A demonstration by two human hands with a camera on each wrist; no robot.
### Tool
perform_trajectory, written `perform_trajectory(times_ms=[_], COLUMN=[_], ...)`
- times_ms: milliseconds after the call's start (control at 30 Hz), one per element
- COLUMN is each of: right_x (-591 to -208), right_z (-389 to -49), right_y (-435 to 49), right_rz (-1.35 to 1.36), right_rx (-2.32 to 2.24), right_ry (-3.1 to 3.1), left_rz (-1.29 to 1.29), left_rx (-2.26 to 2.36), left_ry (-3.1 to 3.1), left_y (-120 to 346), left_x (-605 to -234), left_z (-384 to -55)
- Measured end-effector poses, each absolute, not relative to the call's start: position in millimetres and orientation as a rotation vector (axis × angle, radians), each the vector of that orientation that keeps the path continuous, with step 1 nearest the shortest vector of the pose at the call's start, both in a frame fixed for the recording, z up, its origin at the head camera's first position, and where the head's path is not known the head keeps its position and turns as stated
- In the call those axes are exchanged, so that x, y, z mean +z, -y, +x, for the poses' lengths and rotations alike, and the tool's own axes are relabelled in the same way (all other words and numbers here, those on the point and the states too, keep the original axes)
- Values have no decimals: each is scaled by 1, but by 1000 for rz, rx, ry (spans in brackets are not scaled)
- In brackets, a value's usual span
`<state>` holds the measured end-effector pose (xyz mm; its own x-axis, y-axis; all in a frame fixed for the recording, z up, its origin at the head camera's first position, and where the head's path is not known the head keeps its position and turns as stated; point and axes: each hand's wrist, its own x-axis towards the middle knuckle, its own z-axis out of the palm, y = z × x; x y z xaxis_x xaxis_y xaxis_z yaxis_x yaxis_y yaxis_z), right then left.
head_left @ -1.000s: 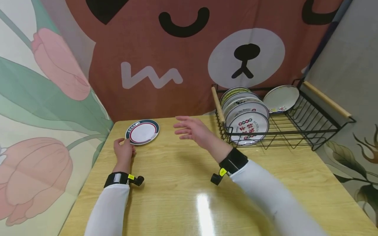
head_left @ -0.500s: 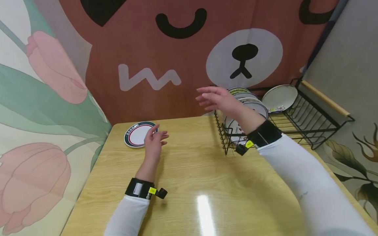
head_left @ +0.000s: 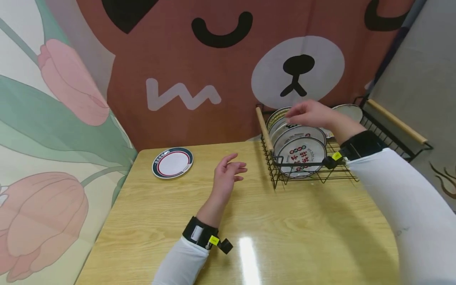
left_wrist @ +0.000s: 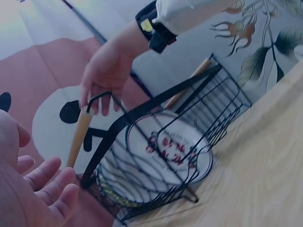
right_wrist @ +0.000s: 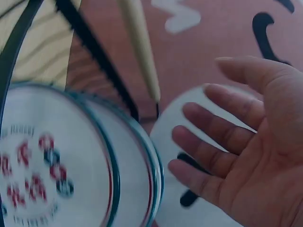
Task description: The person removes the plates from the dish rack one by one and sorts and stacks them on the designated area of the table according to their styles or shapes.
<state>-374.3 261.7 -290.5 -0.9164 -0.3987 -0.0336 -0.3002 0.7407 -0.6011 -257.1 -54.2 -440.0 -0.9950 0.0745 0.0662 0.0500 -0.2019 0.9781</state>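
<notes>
My right hand [head_left: 311, 114] hovers over the row of plates in the black wire dish rack [head_left: 274, 170], its fingers loosely bent and holding nothing. The right wrist view shows its spread fingers beside the rim of the front plate [right_wrist: 57, 156], which carries red characters. Several plates lean one behind another at the rack's left end. My left hand [head_left: 227, 174] is above the table, left of the rack, fingers relaxed and nothing held. A white plate with a dark green rim and red ring [head_left: 173, 162] lies flat on the table, further left.
Another white plate [head_left: 350, 113] leans at the back of the rack, partly behind the right forearm. Wooden handles [head_left: 264, 128] top the rack's two ends. A bear-print cloth [head_left: 178, 59] hangs behind the wooden table [head_left: 149, 237].
The left hand has left the dark-rimmed plate and moved right, its fingers loosening. My right hand has moved right and up from mid-table to above the racked plates.
</notes>
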Motion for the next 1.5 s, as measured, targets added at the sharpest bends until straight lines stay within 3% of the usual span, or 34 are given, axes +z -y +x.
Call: perform_trajectory(times_ms=[533, 1000, 1500], right_x=[-310, -341, -343], right_z=[-383, -383, -382], right_y=[-278, -279, -287], right_rz=[-619, -679, -743], right_rx=[-429, -301, -264], right_ry=[-2869, -2853, -2797], left_rz=[225, 205, 198], left_rx=[2269, 2250, 2237], left_ry=[-1967, -1987, -1890], left_y=[37, 46, 39], left_x=[-442, -451, -456], left_z=[-248, -245, -244])
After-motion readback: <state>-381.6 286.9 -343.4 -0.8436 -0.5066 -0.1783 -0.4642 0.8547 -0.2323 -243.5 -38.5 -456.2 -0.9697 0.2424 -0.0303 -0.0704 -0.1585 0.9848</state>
